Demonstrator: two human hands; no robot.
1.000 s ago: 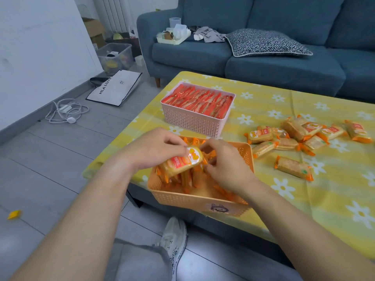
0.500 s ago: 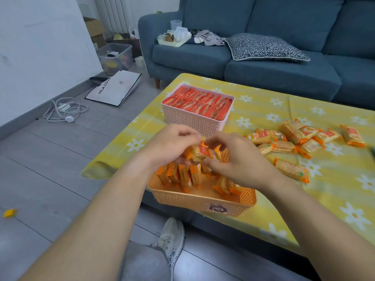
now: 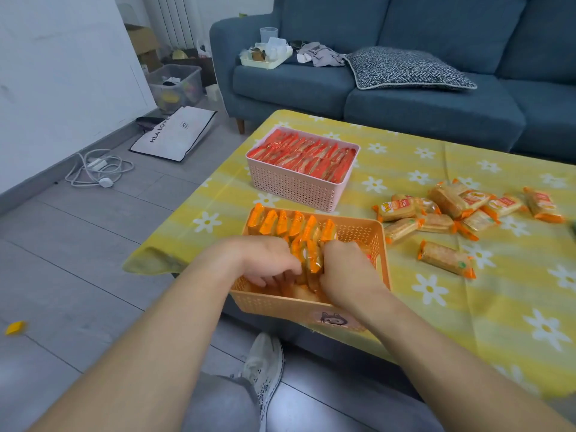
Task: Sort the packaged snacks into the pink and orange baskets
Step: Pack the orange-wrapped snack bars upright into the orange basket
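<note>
- Left grip (image 3: 265,260), fingers curled, bears on a short stack of orange-wrapped biscuit packs (image 3: 311,257) standing on edge in the near half of the orange plastic lattice basket (image 3: 382,244).
- Right grip (image 3: 346,269) meets the same stack from the other side. Its fingers are hidden behind the back of the hand, so I cannot tell whether it clasps the packs or only pushes them.
- Done, by the look of it: the pink plastic lattice basket (image 3: 299,188), just beyond the orange one, is filled from wall to wall with red-wrapped snack packs (image 3: 305,157) in slanted rows. No red pack lies loose in view.
- Partly done: a row of upright orange packs (image 3: 290,222) lines the far left of the orange basket, while its right part shows bare wall.
- Left to do: roughly ten loose orange-trimmed packs (image 3: 452,210) lie heaped on the yellow daisy-print surface (image 3: 405,163), to the right of both baskets. A lone pack (image 3: 445,259) lies nearer the person, apart from the heap.
- My judgement: the task is past halfway. The loose packs belong in the orange basket, which seems to have room for them.
</note>
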